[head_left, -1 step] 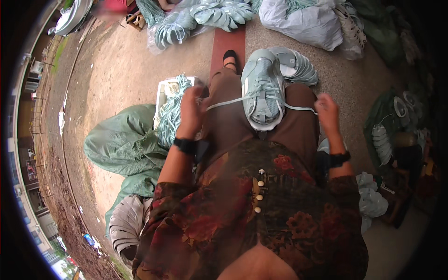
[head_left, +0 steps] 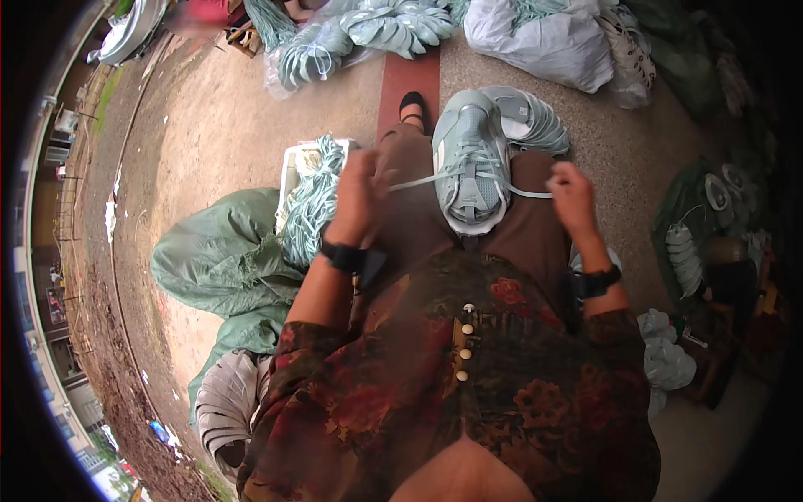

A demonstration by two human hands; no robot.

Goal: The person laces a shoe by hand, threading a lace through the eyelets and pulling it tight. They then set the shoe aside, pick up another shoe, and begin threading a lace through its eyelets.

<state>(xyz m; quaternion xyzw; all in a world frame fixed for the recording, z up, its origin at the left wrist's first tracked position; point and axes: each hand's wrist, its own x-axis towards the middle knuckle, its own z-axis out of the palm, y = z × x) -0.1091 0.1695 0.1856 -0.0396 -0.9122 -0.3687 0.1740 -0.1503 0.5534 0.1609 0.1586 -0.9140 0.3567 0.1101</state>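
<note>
A pale blue-grey shoe upper [head_left: 467,125] lies across my thighs, its toe end away from me. A light blue shoelace [head_left: 418,181] is threaded through it, with one end stretching out to each side. On the left, my left hand [head_left: 358,188] is closed round one end, its fingers slightly blurred. My right hand [head_left: 572,197] pinches the other end over my right thigh. Both hands are apart from the upper itself. Beyond my right knee sits a stack of similar uppers [head_left: 535,124], partly hidden behind the one on my lap.
To my left, a white container [head_left: 290,167] holds a tangle of light blue laces [head_left: 314,205], beside a green sack [head_left: 222,251]. Bundled uppers [head_left: 397,29] and a white bag [head_left: 544,46] lie ahead. More uppers [head_left: 684,255] are at right.
Both hands have come slightly inward, toward the shoe upper. The lace spans on either side look shorter, and the upper stays in place.
</note>
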